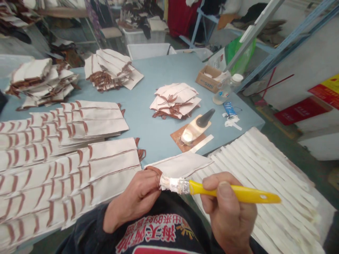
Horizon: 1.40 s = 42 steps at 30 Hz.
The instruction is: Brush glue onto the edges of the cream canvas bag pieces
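In my right hand [230, 211] is a paintbrush [212, 188] with a yellow handle, gripped between thumb and fingers. White paste coats its bristles and ferrule, and the bristle end meets a brown strip [153, 169] beside my left fingers. My left hand [137, 194] is closed on that strip, at the near left end of a cream panel [180, 164]. How the strip joins the panel is hidden by my fingers.
Overlapping brown-edged cream panels [106, 155] cover the table's left. White strips [265, 176] lie at right. Beyond stand a paste-covered tub [188, 134] with a dark-handled tool [206, 118], a panel pile [177, 100], a cardboard box [209, 78] and a clear jar [225, 92].
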{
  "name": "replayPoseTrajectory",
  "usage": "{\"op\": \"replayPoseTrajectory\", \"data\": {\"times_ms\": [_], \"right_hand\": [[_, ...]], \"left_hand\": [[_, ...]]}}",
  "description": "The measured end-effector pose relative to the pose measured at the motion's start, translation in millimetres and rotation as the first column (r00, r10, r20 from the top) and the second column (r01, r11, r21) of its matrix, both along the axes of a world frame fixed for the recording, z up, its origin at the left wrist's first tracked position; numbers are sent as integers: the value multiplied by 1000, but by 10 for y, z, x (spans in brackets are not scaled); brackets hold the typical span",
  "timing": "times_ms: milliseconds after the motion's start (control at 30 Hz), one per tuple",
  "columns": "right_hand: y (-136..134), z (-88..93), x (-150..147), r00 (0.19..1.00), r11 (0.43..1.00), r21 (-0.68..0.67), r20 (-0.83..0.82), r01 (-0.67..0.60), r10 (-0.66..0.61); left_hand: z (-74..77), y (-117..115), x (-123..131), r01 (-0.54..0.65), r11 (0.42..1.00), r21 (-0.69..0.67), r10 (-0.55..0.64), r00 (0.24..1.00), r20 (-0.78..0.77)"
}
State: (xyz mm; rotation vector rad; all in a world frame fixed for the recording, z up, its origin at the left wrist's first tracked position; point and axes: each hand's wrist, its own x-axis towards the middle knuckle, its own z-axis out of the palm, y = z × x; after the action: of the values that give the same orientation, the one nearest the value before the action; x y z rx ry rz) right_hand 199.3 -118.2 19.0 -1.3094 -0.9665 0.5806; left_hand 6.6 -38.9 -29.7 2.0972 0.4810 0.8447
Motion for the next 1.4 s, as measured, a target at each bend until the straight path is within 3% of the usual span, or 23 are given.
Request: {"op": "replayPoseTrajectory", "data": {"times_ms": [133, 333, 467, 633, 800, 900, 1033, 1133, 1233, 1333, 1400], "right_hand": [[-64, -48, 8, 995, 997, 51, 81, 51, -55], [-170, -187, -7, 988, 991, 79, 114, -110, 101], [-165, -187, 21, 990, 992, 121, 138, -44, 27], [-129, -199, 13, 984, 984, 140, 154, -111, 89], [-73, -232, 7, 991, 991, 128, 127, -46, 30], [-112, -250, 31, 984, 996, 48, 163, -80, 72], [-162, -229, 76, 975, 991, 66, 201, -113, 98], [-135, -194, 119, 969, 987, 59, 210, -148, 132], [-81, -154, 183, 986, 996, 79, 166, -29, 15], [-30, -118, 252, 989, 990, 113, 117, 81, -94], [10, -114, 286, 993, 992, 119, 104, 41, -53]], "left_hand": [[-19, 13, 8, -44, 999, -8, 44, 999, -4], [-54, 40, 14, -31, 998, -62, 31, 1000, 2], [-43, 48, 30, -43, 997, -63, 40, 998, -46], [-35, 55, 54, -23, 999, -44, 21, 999, -43], [-98, 62, 76, -51, 998, -30, 49, 998, -37], [-112, 71, 86, -40, 995, -91, 35, 998, -53], [-64, 79, 120, -7, 969, -249, -16, 996, -90], [14, 106, 180, 7, 928, -372, -42, 995, -87], [94, 168, 242, -12, 849, -529, -36, 996, -80], [145, 242, 277, 5, 629, -777, -55, 998, -38], [167, 275, 287, 47, 512, -857, -81, 997, 7]]}}
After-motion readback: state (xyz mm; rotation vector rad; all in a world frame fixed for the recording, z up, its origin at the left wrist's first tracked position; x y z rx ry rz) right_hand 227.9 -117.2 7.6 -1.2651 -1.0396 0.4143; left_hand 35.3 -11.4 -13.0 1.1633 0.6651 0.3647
